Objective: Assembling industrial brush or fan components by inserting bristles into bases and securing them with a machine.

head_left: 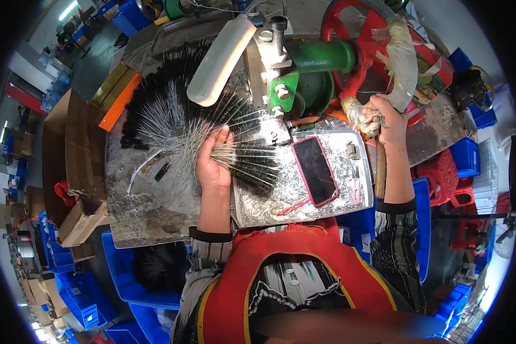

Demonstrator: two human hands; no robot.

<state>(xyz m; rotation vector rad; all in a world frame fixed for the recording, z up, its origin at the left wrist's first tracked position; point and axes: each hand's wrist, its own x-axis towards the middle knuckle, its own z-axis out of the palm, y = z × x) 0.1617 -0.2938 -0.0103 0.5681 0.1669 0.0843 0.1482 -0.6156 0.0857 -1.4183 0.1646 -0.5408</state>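
My left hand (pixel 215 166) is closed round a fanned bunch of thin twisted-wire brushes (pixel 252 163) with black bristles, below a white lamp head (pixel 221 63). Behind it a large heap of the same wire brushes (pixel 160 114) spreads over the bench, bare wire ends toward the middle. On the right, my right hand (pixel 391 121) grips a wrapped handle (pixel 358 117) at the rim of a red handwheel (pixel 367 51). The wheel joins a green hand press (pixel 321 57) with bolts on its front. Part of the handle is hidden by my fingers.
A phone (pixel 315 172) with a pink case lies on a foil-like silver board (pixel 255 209). A wooden stick (pixel 380 172) hangs below my right hand. Cardboard boxes (pixel 74 155) stand left of the bench; blue bins (pixel 117 281) sit below its front edge. Red stools (pixel 438 175) stand right.
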